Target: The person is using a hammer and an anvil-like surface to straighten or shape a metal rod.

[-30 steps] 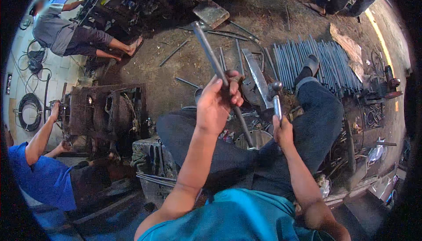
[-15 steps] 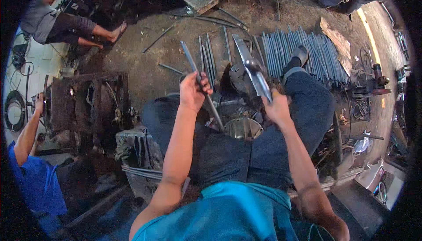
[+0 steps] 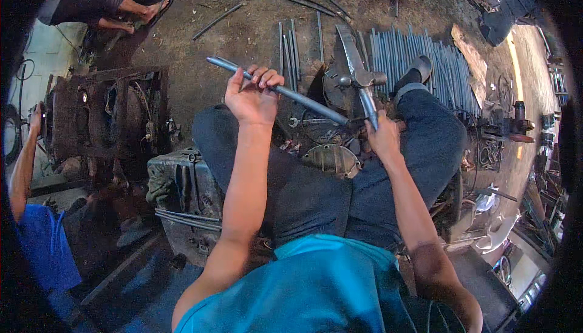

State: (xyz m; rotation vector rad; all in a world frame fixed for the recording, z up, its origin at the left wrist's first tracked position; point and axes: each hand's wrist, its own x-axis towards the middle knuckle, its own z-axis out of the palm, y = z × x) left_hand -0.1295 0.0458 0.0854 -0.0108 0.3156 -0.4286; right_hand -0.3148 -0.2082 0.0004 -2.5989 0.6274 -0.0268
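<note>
My left hand (image 3: 254, 95) is closed on a grey metal rod (image 3: 310, 103), which slants from upper left down to the right. Its lower end lies close to a dark block between my knees. In my right hand (image 3: 384, 139) is a hammer (image 3: 368, 99), gripped by its metal handle, head raised above the floor. A flat metal bar (image 3: 348, 46) shows beyond the hammer head; whether it joins the hammer I cannot tell. Below the rod are a wrench (image 3: 295, 122) and a ribbed, rounded metal piece (image 3: 333, 159).
Many metal rods (image 3: 419, 66) lie in a row beyond my right foot, beside a wooden plank (image 3: 469, 60). Several loose rods (image 3: 290, 50) lie ahead. A metal box (image 3: 182, 181) stands left of my leg. A person in blue (image 3: 45, 242) works at a dark machine (image 3: 109, 120).
The rod in my left hand has swung from steep to flatter, its far end now further left and its near end further right. The hammer has turned, showing its head sideways. The view has shifted.
</note>
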